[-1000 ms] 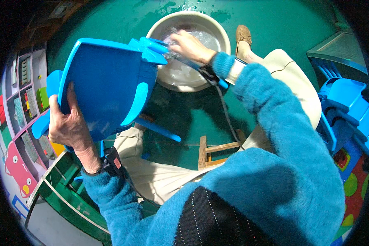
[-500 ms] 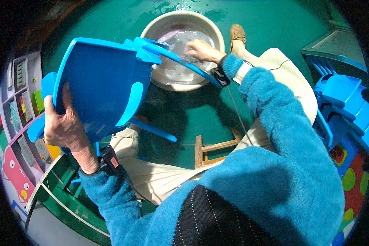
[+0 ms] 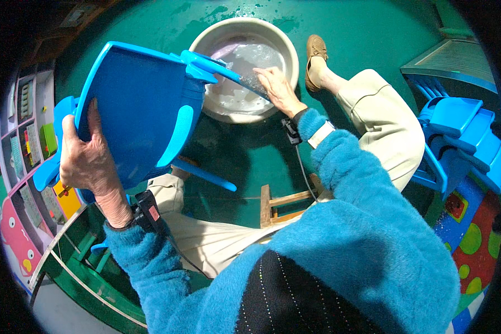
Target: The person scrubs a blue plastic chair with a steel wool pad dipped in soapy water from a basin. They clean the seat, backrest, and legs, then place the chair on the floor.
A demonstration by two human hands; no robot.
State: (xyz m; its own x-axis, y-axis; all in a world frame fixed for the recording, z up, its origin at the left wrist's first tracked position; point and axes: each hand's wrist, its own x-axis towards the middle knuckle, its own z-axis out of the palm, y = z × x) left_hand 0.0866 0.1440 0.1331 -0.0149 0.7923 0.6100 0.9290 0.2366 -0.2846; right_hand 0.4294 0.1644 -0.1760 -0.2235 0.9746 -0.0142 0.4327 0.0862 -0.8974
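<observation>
While the left hand (image 3: 89, 164) holds the chair (image 3: 136, 117), the right hand (image 3: 281, 93) is at one leg (image 3: 225, 71)

The blue chair is tilted, before the person's left side, and this leg reaches over the basin (image 3: 234, 118), which stands on the green floor (image 3: 367, 33). The left fingers are clamped on the chair's edge, with the thumb upon its wide face. The right fingers are partly bent; whether they grip the leg, I cannot tell. Other blue chairs (image 3: 456, 117) are stacked at the right side.
</observation>
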